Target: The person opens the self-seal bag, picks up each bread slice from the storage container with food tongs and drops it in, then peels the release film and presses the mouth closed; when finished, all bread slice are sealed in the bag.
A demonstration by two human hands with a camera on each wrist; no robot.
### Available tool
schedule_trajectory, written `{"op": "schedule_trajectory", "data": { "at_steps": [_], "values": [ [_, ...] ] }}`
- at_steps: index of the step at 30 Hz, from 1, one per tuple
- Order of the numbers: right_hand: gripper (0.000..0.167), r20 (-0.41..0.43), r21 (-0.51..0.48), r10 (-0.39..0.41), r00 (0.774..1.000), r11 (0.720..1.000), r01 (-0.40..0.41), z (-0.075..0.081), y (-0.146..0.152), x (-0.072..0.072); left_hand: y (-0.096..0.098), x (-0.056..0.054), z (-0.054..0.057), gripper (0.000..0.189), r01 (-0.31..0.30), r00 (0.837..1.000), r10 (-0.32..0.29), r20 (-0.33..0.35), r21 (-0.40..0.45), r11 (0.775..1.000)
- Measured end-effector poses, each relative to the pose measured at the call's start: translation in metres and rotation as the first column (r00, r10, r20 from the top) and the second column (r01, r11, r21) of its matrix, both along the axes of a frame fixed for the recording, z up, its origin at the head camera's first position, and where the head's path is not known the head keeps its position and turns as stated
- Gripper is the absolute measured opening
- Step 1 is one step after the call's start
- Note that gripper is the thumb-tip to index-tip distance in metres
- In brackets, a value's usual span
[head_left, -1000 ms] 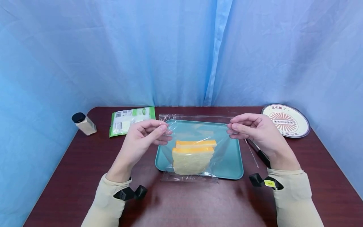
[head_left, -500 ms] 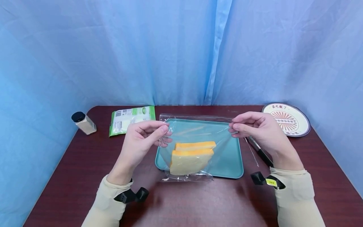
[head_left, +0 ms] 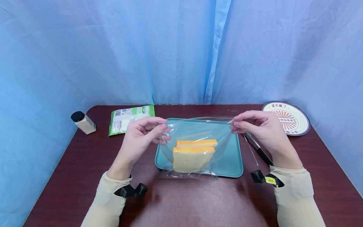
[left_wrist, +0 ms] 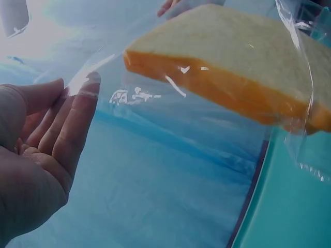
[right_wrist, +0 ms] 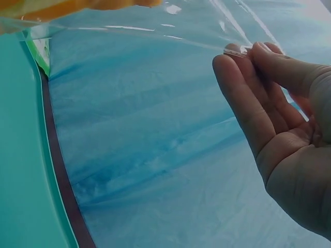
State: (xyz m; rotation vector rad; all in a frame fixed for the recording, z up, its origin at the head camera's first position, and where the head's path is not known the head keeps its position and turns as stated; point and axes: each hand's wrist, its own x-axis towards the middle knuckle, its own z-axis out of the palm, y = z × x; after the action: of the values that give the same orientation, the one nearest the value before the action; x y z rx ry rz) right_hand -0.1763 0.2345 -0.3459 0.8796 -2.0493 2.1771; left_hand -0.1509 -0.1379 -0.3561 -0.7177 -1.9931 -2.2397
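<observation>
Head view: a dark red table (head_left: 184, 201) is enclosed by a blue curtain (head_left: 181, 50). A teal tray (head_left: 231, 160) is set at the table's middle. Above the tray a clear bag (head_left: 198, 132) is held up by its top edge, its bottom resting at the tray's near rim. Two bread slices (head_left: 191, 156) with orange crusts are seen inside the bag, standing one behind the other in its lower part.

The bag's left top corner is pinched by the left hand (head_left: 141, 135) between thumb and curled fingers; the right top corner is pinched the same way by the right hand (head_left: 259, 129). The top edge is stretched between both hands.

A patterned plate (head_left: 286, 118) is placed at the far right corner. A green packet (head_left: 130, 118) is laid flat at the far left, just beyond the left hand. A shaker (head_left: 83, 122) with a black cap is lying tilted near the left edge. A dark utensil (head_left: 259, 151) is partly hidden beside the right wrist; its kind cannot be told.

Left wrist view: the bread is seen close through the film, with fingertips (left_wrist: 85, 95) on the plastic.

Right wrist view: the bag's edge is nipped by fingertips (right_wrist: 243, 57).
</observation>
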Motion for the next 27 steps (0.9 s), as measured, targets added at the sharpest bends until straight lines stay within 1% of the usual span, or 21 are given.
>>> {"op": "schedule_trajectory", "data": {
  "at_steps": [3, 6, 10, 14, 17, 18, 19, 20, 21, 22, 23, 25, 26, 27],
  "values": [
    [0.019, -0.035, -0.009, 0.008, 0.999, 1.000, -0.008, -0.001, -0.001, -0.001, -0.003, -0.005, -0.003, 0.020, -0.010, 1.000, 0.011, 0.010, -0.011, 1.000],
    [0.019, -0.055, -0.006, 0.008, 0.998, 1.000, -0.008, -0.001, -0.001, -0.001, -0.004, -0.009, -0.006, 0.021, -0.008, 1.000, 0.008, 0.005, 0.000, 1.000],
    [0.018, -0.053, 0.008, 0.006, 0.999, 1.000, -0.006, -0.001, -0.002, -0.002, -0.005, -0.011, -0.008, 0.021, 0.022, 1.000, -0.022, -0.022, 0.016, 1.000],
    [0.021, -0.054, 0.040, 0.035, 0.998, 0.999, -0.033, -0.001, 0.001, -0.003, -0.007, -0.011, -0.008, 0.023, 0.062, 0.997, -0.062, -0.040, 0.007, 0.998],
    [0.025, -0.098, 0.087, 0.064, 0.993, 0.995, -0.055, 0.001, 0.005, -0.001, -0.009, -0.010, -0.007, 0.024, 0.089, 0.995, -0.089, -0.054, -0.009, 0.996],
    [0.027, -0.120, 0.103, 0.065, 0.991, 0.993, -0.052, 0.002, 0.006, 0.000, -0.010, -0.010, -0.007, 0.023, 0.094, 0.994, -0.095, -0.062, -0.016, 0.995],
    [0.029, -0.155, 0.133, 0.054, 0.986, 0.991, -0.034, 0.005, 0.007, 0.003, -0.010, -0.009, -0.006, 0.022, 0.098, 0.992, -0.099, -0.073, -0.023, 0.995],
    [0.031, -0.211, 0.179, 0.033, 0.977, 0.984, 0.005, 0.009, 0.007, 0.005, -0.009, -0.008, -0.005, 0.020, 0.099, 0.991, -0.101, -0.086, -0.032, 0.995],
    [0.032, -0.271, 0.219, 0.005, 0.963, 0.974, 0.056, 0.013, 0.007, 0.009, -0.009, -0.007, -0.004, 0.019, 0.101, 0.989, -0.105, -0.101, -0.042, 0.994],
    [0.032, -0.333, 0.246, -0.018, 0.943, 0.964, 0.105, 0.018, 0.005, 0.013, -0.008, -0.005, -0.003, 0.018, 0.102, 0.987, -0.107, -0.117, -0.053, 0.993],
    [0.031, -0.391, 0.256, -0.037, 0.920, 0.955, 0.147, 0.023, 0.003, 0.018, -0.007, -0.004, -0.002, 0.018, 0.104, 0.984, -0.112, -0.137, -0.063, 0.993],
    [0.026, -0.504, 0.261, -0.054, 0.862, 0.942, 0.211, 0.032, -0.004, 0.026, -0.004, -0.001, 0.001, 0.018, 0.111, 0.975, -0.125, -0.183, -0.086, 0.990],
    [0.022, -0.548, 0.258, -0.049, 0.835, 0.940, 0.224, 0.036, -0.008, 0.030, -0.003, 0.000, 0.002, 0.018, 0.116, 0.969, -0.134, -0.208, -0.097, 0.989],
    [0.019, -0.570, 0.249, -0.036, 0.821, 0.945, 0.214, 0.040, -0.013, 0.033, -0.003, 0.001, 0.002, 0.019, 0.121, 0.961, -0.143, -0.235, -0.107, 0.987]
  ]
}}
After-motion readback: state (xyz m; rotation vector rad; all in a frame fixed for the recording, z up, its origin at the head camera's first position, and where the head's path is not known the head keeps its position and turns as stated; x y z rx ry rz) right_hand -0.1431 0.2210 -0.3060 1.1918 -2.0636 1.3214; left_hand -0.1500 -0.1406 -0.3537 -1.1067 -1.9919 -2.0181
